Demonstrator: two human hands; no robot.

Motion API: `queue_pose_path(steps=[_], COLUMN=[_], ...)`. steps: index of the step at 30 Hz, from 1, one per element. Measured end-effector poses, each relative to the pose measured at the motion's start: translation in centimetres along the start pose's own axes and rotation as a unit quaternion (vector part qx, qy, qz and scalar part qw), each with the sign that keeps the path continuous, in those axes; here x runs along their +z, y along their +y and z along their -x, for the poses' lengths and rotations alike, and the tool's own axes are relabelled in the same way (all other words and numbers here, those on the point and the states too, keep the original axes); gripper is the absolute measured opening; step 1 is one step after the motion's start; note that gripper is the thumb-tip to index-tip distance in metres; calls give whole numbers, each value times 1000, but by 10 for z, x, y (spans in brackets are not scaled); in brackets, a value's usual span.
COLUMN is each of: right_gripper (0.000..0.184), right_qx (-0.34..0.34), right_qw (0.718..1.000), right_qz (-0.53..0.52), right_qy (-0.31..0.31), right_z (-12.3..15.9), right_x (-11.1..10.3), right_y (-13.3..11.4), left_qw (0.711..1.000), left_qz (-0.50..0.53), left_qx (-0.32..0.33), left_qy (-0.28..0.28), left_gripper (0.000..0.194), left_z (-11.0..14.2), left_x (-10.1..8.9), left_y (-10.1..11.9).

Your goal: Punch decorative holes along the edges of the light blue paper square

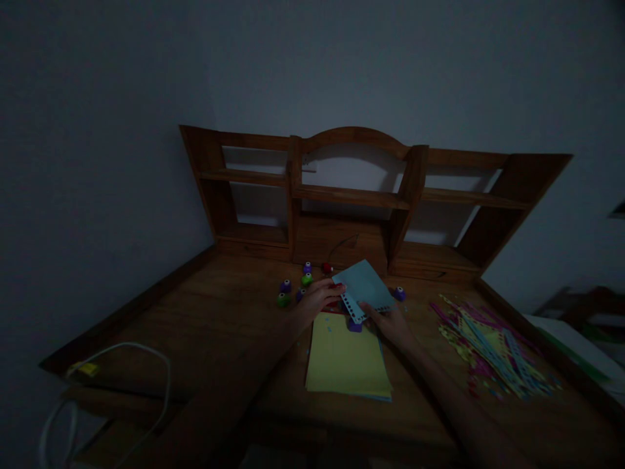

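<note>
purple item (355, 325): partly hidden by blue sheet (367, 286) | white cable (168, 372): cut off, bottom | dark object (620, 210): cut off, right

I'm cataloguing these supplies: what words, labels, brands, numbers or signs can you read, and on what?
No readable text anywhere.
Light blue sheet: only punched holes.
Top yellow sheet: no writing visible.
Purple and green craft punches: too small and dark to tell.

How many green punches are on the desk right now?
2. One green punch sits left of the left hand; the other green punch sits farther back, just beyond that hand. More could be hidden behind the blue sheet.
</note>
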State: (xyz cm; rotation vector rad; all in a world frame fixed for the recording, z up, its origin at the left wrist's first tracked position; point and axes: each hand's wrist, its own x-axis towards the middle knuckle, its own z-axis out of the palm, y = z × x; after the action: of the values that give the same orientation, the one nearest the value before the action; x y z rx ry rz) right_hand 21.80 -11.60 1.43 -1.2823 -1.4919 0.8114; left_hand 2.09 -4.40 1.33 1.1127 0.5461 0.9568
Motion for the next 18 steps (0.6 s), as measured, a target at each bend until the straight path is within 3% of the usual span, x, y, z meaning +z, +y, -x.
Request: queue_pose_path(steps=[10, 18], right_gripper=[40, 35], right_qx=[9, 16], right_qw=[1000, 1000], right_qz=[-12, -17], right_qy=[-3, -2], right_z=[0, 4], right_x=[2, 2], right_y=[4, -8], left_qw=[1000, 1000], left_qz=[-8, -8], left_qx=[10, 6], left_qy=[17, 23], left_gripper=[33, 36], left_z=[1, 1], left_x=[5, 5], left_y=[2, 0])
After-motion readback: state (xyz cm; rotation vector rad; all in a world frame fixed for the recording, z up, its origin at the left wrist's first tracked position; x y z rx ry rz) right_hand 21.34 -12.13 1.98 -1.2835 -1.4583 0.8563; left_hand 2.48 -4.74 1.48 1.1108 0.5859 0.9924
